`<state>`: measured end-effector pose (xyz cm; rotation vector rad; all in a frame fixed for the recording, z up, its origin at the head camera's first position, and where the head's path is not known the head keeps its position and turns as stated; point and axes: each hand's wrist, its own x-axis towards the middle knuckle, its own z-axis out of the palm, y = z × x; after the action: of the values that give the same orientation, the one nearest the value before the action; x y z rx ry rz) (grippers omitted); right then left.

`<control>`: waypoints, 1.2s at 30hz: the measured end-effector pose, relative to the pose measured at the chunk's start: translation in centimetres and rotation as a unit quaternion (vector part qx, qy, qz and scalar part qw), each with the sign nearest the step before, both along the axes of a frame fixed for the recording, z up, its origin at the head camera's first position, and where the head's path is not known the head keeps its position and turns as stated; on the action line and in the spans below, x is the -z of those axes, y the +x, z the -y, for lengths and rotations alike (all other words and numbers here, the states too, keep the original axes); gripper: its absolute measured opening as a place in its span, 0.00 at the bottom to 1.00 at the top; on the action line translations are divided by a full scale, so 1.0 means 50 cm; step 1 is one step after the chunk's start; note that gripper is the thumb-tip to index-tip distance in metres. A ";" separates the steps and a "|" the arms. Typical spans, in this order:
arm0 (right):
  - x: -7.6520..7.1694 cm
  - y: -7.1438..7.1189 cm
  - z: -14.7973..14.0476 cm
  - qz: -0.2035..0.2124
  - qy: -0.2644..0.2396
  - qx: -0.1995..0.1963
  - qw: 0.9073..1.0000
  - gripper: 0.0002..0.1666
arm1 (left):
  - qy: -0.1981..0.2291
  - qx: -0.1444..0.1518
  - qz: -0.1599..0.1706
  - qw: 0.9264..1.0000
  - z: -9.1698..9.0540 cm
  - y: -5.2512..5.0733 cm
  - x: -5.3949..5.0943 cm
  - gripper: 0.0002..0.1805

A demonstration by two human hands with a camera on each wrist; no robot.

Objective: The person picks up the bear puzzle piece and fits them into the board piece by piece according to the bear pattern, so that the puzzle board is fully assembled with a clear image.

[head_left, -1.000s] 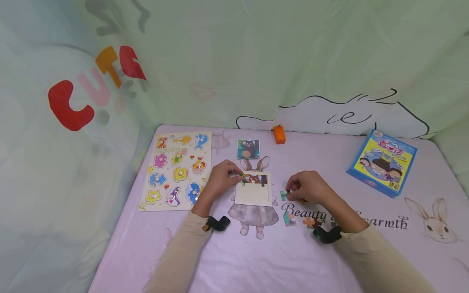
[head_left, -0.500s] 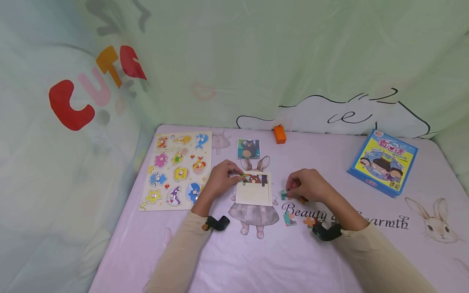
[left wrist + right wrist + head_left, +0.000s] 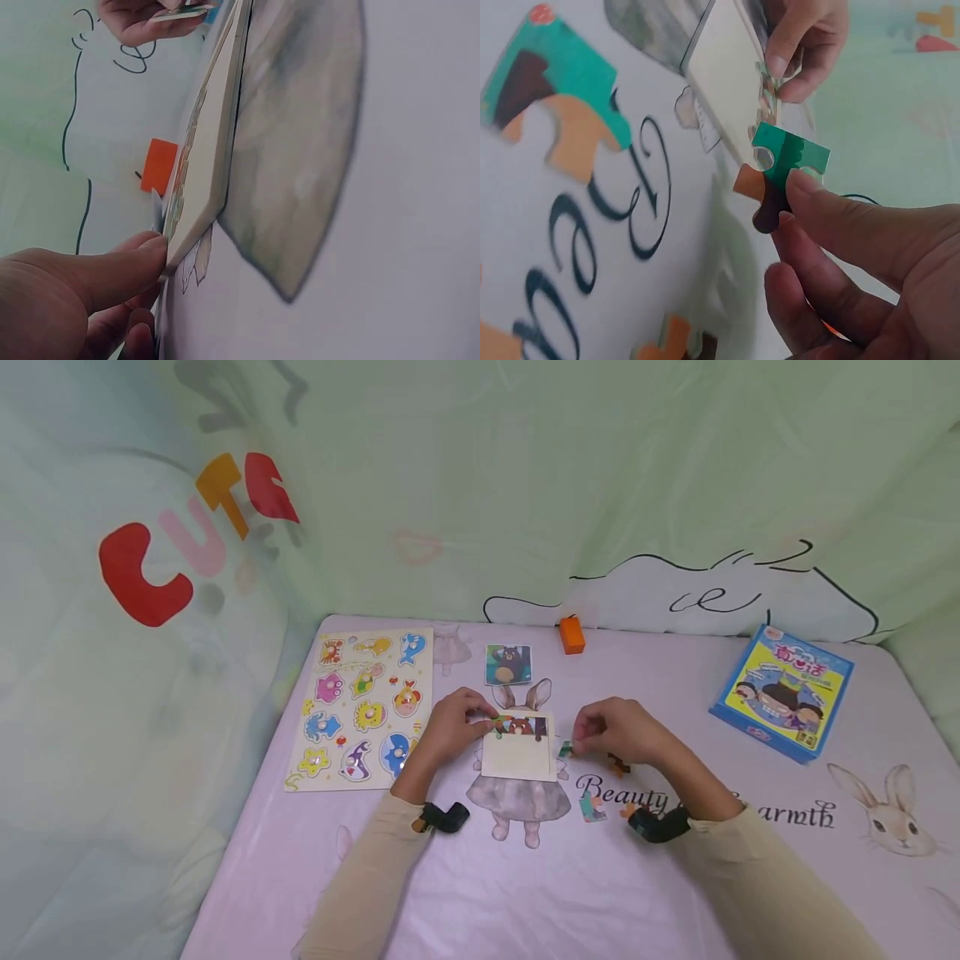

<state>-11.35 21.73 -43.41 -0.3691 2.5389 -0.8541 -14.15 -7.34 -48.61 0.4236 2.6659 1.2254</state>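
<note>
Your right hand [image 3: 621, 732] pinches the flat green, brown and orange jigsaw piece [image 3: 780, 166], just off the pale rectangular puzzle tray's [image 3: 517, 759] right edge; bare recess lies leftward. Your left hand [image 3: 452, 725] grips its far-left corner.

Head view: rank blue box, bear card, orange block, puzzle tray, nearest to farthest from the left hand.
1. Puzzle tray: left hand grips it
2. Bear card: beyond tray
3. Orange block: right of card
4. Blue box: far right
</note>
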 end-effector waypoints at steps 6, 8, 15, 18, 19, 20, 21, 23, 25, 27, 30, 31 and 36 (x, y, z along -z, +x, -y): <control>0.000 -0.009 0.022 0.004 -0.016 -0.007 1.000 0.06 | 0.002 0.000 0.004 1.000 -0.001 0.001 -0.002 0.05; -0.001 -0.012 0.030 0.013 -0.022 -0.002 1.000 0.06 | 0.003 0.001 0.005 1.000 0.000 0.000 -0.001 0.05; 0.003 -0.018 0.055 0.015 -0.050 0.010 0.999 0.06 | 0.002 0.000 0.004 1.000 0.001 0.000 -0.001 0.05; 0.006 -0.018 0.066 0.023 -0.059 0.022 0.998 0.06 | 0.000 0.000 0.005 1.000 0.001 -0.001 -0.001 0.06; 0.007 -0.019 0.069 0.028 -0.062 0.028 0.997 0.06 | 0.000 0.000 0.007 1.000 0.001 -0.001 0.000 0.06; 0.008 -0.019 0.073 0.031 -0.066 0.034 0.997 0.06 | -0.001 0.001 0.008 1.000 0.000 -0.002 0.000 0.06; 0.010 -0.020 0.076 0.030 -0.069 0.034 0.997 0.06 | -0.002 0.001 0.007 1.000 0.000 -0.002 0.001 0.06; 0.014 -0.021 0.081 0.025 -0.074 0.033 0.996 0.06 | -0.003 0.001 0.008 1.000 0.000 -0.002 0.002 0.06; 0.018 -0.024 0.086 0.013 -0.082 0.025 0.996 0.05 | -0.004 0.001 0.008 1.000 -0.001 -0.002 0.002 0.06; 0.022 -0.025 0.091 0.007 -0.088 0.016 0.996 0.06 | -0.003 0.001 0.009 1.000 -0.001 -0.002 0.002 0.06; 0.028 -0.027 0.101 0.011 -0.099 0.017 0.995 0.07 | 0.000 0.000 0.008 1.000 0.000 -0.002 0.003 0.06; 0.029 -0.028 0.105 0.013 -0.101 0.018 0.995 0.07 | 0.000 0.000 0.007 1.000 0.000 -0.002 0.003 0.06; 0.032 -0.028 0.123 0.013 -0.109 0.026 0.994 0.06 | 0.000 0.005 0.002 1.000 0.001 -0.005 0.005 0.06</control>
<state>-12.75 15.57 -45.02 -0.3578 2.4461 -1.1526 -14.37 -7.37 -48.86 0.4348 2.6578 1.2210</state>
